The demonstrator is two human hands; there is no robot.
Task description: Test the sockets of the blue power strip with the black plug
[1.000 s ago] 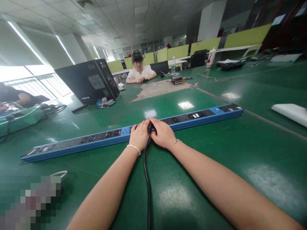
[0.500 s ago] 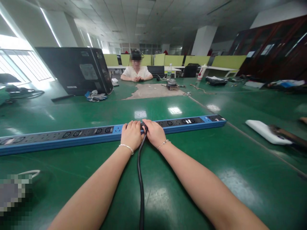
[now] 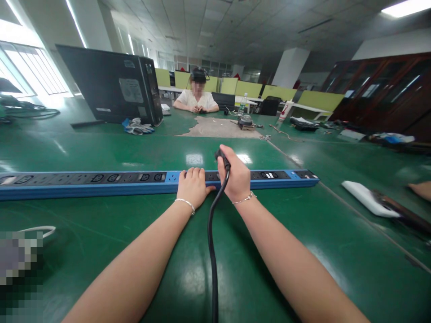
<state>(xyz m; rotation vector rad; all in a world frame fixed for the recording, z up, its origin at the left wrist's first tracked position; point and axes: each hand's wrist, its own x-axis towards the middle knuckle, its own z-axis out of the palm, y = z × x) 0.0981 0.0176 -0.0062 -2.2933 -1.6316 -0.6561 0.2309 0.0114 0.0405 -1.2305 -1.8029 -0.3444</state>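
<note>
A long blue power strip (image 3: 84, 189) with black sockets lies across the green table. My left hand (image 3: 193, 185) is wrapped over the strip near its middle, fingers on the top and thumb along the front side. Held up above the strip, my right hand (image 3: 236, 172) pinches a black power plug (image 3: 220, 154), which is apart from the sockets. Its thick black cable (image 3: 211, 242) hangs down from the hand and runs toward me over the table. The plug's pins are not clearly visible.
A black computer case (image 3: 111, 85) stands back left, with work gloves (image 3: 138, 127) before it. Across the green table (image 3: 151, 251) sits a person (image 3: 197, 96). A bottle (image 3: 243, 103) stands farther back. At right lie a white-and-brown object (image 3: 370, 197) and part of another hand (image 3: 420, 189).
My right hand has lifted the plug up off the power strip and moved right, away from my left hand. The left hand stays on the strip. The camera view has shifted slightly.
</note>
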